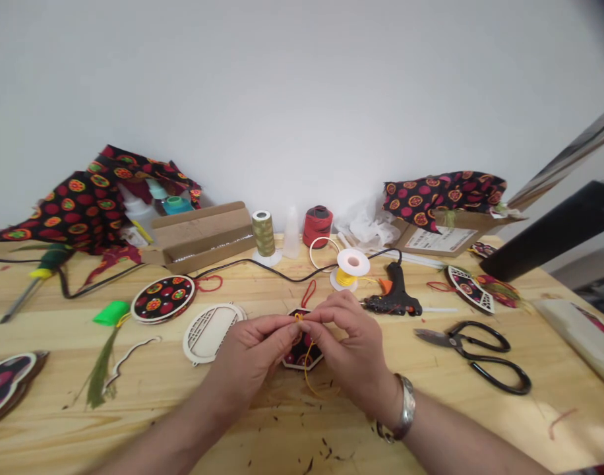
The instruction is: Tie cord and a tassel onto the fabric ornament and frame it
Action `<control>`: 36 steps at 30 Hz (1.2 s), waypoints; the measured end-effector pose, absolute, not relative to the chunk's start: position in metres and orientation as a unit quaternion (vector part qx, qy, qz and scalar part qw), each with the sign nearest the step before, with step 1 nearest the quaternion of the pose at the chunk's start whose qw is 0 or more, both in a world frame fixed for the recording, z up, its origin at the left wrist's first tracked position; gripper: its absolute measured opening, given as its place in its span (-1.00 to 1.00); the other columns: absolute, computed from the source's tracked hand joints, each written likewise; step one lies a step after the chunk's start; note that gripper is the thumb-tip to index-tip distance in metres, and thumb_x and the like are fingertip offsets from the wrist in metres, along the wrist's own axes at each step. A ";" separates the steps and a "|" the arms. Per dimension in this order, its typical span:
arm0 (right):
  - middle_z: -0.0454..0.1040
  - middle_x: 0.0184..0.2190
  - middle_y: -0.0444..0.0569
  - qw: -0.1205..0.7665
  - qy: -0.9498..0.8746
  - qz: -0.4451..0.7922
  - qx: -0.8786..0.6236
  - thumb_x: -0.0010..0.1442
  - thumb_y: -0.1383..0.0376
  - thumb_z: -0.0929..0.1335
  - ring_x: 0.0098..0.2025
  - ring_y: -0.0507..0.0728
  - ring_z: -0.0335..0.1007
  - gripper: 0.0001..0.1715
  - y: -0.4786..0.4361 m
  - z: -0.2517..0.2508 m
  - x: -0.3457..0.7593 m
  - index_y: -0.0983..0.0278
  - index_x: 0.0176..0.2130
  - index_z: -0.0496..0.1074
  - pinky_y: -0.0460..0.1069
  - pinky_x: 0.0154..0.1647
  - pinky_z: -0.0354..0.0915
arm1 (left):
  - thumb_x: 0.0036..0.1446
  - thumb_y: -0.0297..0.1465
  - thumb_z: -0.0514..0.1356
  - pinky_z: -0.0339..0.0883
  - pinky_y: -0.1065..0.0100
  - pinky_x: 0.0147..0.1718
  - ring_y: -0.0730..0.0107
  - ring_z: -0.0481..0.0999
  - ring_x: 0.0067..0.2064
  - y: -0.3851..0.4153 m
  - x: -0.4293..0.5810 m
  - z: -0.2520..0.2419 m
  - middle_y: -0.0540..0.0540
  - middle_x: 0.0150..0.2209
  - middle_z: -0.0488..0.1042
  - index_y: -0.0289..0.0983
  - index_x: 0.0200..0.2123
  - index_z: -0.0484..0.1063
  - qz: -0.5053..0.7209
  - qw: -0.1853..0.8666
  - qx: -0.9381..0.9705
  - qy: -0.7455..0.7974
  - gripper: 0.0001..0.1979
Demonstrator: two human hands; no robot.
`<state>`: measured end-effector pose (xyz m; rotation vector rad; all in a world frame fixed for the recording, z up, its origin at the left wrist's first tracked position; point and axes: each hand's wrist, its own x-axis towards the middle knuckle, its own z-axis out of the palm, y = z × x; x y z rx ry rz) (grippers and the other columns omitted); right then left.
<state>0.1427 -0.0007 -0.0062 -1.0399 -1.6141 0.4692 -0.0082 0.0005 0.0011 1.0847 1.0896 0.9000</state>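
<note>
My left hand (262, 340) and my right hand (349, 336) meet at the middle of the table, thumbs and forefingers pinching a yellow cord (306, 369). A small yellow loop shows at the fingertips, and a loose length curves down below them. Behind and under the fingers lies a dark, patterned fabric ornament (297, 356) with a pale angular frame, partly covered by my hands. A red cord loop (308, 292) sticks out from its top. Left of my left hand is a round wooden lattice frame (198, 336), its right side hidden by the hand.
A yellow cord spool (349, 269) and a black glue gun (395, 293) stand beyond my hands. Black-handled scissors (473, 349) lie to the right. Leftward are a round fabric ornament (163, 299), a green tassel (103, 369) and a screwdriver (42, 272). A cardboard box (208, 237) sits behind.
</note>
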 end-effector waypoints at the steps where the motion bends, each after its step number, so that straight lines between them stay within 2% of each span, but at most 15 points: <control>1: 0.44 -0.53 -0.10 0.548 -0.692 0.182 -0.432 0.08 0.44 0.38 -0.38 0.09 0.28 -0.88 -0.001 -0.006 0.143 0.23 -0.43 0.48 0.03 -0.32 0.27 | 0.03 -0.28 0.25 0.07 0.51 -0.62 0.56 0.14 -0.61 0.000 -0.008 0.002 0.09 -0.67 0.31 -0.23 -0.34 0.60 0.393 0.627 0.474 0.476 -0.81; 5: 0.45 -0.48 -0.07 0.521 -0.735 0.128 -0.415 0.12 0.46 0.34 -0.35 0.10 0.23 -0.87 -0.003 -0.005 0.144 0.25 -0.37 0.46 0.04 -0.28 0.27 | 0.04 -0.31 0.24 0.24 0.47 -0.47 0.44 0.35 -0.46 0.001 -0.008 0.003 -0.01 -0.49 0.51 -0.21 -0.31 0.61 0.383 0.630 0.486 0.469 -0.82; 8: 0.45 -0.44 -0.05 0.489 -0.762 0.092 -0.415 0.14 0.46 0.32 -0.32 0.12 0.21 -0.87 -0.003 -0.005 0.146 0.26 -0.33 0.44 0.05 -0.26 0.27 | 0.05 -0.32 0.22 0.28 0.42 -0.38 0.35 0.41 -0.38 0.001 -0.009 0.002 -0.03 -0.45 0.54 -0.20 -0.28 0.60 0.376 0.614 0.506 0.475 -0.81; 15: 0.44 -0.37 0.01 0.410 -0.813 0.027 -0.414 0.18 0.45 0.27 -0.29 0.16 0.19 -0.86 -0.005 -0.004 0.149 0.29 -0.30 0.41 0.11 -0.23 0.25 | 0.06 -0.31 0.21 0.33 0.36 -0.31 0.28 0.46 -0.31 0.001 -0.011 -0.001 -0.04 -0.39 0.57 -0.18 -0.24 0.59 0.368 0.580 0.538 0.489 -0.79; 26: 0.40 -0.45 -0.02 0.420 -0.788 0.063 -0.445 0.19 0.48 0.23 -0.33 0.13 0.17 -0.81 -0.005 -0.001 0.146 0.29 -0.41 0.35 0.05 -0.29 0.22 | 0.03 -0.36 0.23 0.35 0.39 -0.35 0.28 0.49 -0.35 0.001 -0.008 0.005 -0.02 -0.43 0.60 -0.15 -0.29 0.61 0.377 0.529 0.570 0.504 -0.82; 36: 0.37 -0.47 -0.02 0.393 -0.798 0.056 -0.453 0.18 0.49 0.23 -0.35 0.14 0.17 -0.79 -0.005 -0.002 0.146 0.29 -0.45 0.33 0.05 -0.32 0.19 | 0.07 -0.38 0.20 0.34 0.41 -0.34 0.29 0.51 -0.34 -0.003 -0.009 -0.002 0.00 -0.36 0.60 -0.10 -0.24 0.59 0.381 0.469 0.624 0.496 -0.80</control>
